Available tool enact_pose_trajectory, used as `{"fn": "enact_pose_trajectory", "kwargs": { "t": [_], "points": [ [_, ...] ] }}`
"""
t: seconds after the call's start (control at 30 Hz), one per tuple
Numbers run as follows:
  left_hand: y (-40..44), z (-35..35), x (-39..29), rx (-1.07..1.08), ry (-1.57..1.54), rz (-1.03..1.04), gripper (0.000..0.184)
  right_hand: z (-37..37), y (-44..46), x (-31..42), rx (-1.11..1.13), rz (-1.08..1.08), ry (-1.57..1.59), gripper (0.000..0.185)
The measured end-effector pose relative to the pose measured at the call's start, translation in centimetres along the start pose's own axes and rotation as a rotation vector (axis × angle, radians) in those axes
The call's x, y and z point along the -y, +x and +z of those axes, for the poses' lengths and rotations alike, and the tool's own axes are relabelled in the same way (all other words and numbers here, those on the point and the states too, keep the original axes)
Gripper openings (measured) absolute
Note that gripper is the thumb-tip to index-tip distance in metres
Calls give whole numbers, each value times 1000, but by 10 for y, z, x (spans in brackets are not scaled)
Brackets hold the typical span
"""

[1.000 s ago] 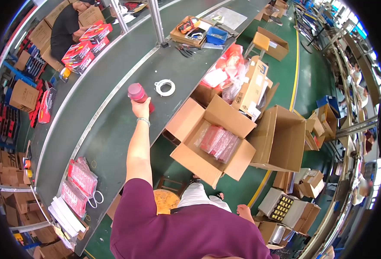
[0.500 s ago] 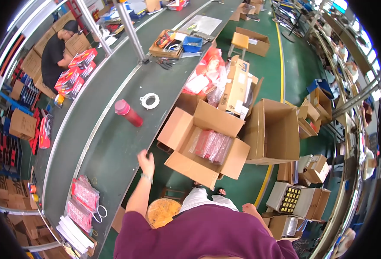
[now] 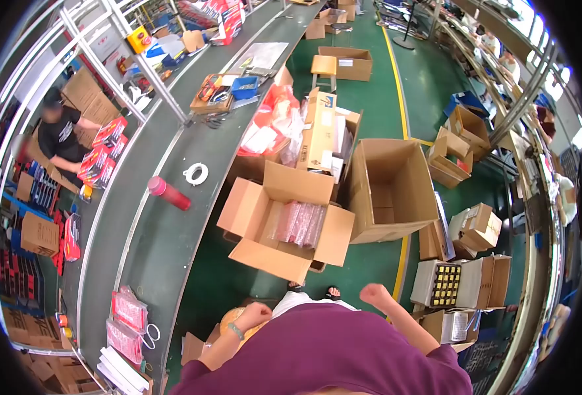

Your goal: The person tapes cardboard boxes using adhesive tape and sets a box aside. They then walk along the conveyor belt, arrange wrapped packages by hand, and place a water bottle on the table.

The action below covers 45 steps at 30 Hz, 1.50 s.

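My left hand (image 3: pixel 254 315) is drawn back beside my body, above the round stool, its fingers curled with nothing visible in them. On the other side, my right hand (image 3: pixel 376 297) hangs over the green floor, fingers also curled and empty as far as shows. In front of me stands an open carton (image 3: pixel 271 257) with bubble-wrapped red packs (image 3: pixel 301 224) inside. A red bottle (image 3: pixel 169 193) stands on the dark bench (image 3: pixel 166 247), near a white ring (image 3: pixel 195 174). Bubble-wrapped packs (image 3: pixel 125 339) lie at the bench's near end.
A large empty carton (image 3: pixel 393 191) stands right of the open one. Beyond are a long carton (image 3: pixel 318 131) and red plastic bags (image 3: pixel 271 122). A wooden tray (image 3: pixel 212 95) sits farther up the bench. Across it, a person (image 3: pixel 63 135) handles red boxes. Cartons line the right side.
My left hand has let go of the red bottle and come back from the bench to my body. My right hand has risen slightly. The view has shifted, and the person across has turned.
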<state>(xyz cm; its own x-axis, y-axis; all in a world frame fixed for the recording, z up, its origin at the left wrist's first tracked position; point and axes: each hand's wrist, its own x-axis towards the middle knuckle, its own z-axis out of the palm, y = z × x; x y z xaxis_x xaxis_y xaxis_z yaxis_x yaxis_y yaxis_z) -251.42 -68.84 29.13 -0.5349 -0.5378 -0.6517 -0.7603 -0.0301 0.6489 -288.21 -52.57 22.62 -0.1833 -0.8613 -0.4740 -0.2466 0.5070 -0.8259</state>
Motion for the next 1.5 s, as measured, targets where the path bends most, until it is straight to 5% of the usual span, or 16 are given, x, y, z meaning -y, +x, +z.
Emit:
{"fn": "enact_pose_trajectory", "kwargs": {
  "t": [0.07, 0.17, 0.2, 0.33, 0.4, 0.67, 1.03, 1.2, 1.5],
  "points": [
    [8, 27, 75, 187, -506, -124, 16, -7, -37, -19, 39, 132, -105, 12],
    [-20, 35, 43, 86, -735, -114, 17, -21, -93, -16, 55, 319, 148, 13],
    [-29, 32, 17, 13, -404, 40, 17, -23, -100, -19, 34, 352, 362, 14],
    [-2, 36, -52, 116, -391, 59, 19, -25, -59, 20, 52, 138, 279, 21],
    [16, 43, -72, 162, -361, 81, 19, -18, -26, 43, 193, -43, 165, 21],
    [40, 60, -109, 397, -101, 207, 23, 15, 11, 114, 765, -189, -196, 25],
    [20, 53, -126, 408, -162, 243, 26, 10, 8, 127, 834, -269, -343, 26],
    [18, 47, -143, 392, 72, 363, 24, 18, 7, 124, 792, -310, -393, 23],
    [31, 61, -89, 321, 49, 417, 23, 40, 17, 118, 898, -344, -325, 22]
  ]
}}
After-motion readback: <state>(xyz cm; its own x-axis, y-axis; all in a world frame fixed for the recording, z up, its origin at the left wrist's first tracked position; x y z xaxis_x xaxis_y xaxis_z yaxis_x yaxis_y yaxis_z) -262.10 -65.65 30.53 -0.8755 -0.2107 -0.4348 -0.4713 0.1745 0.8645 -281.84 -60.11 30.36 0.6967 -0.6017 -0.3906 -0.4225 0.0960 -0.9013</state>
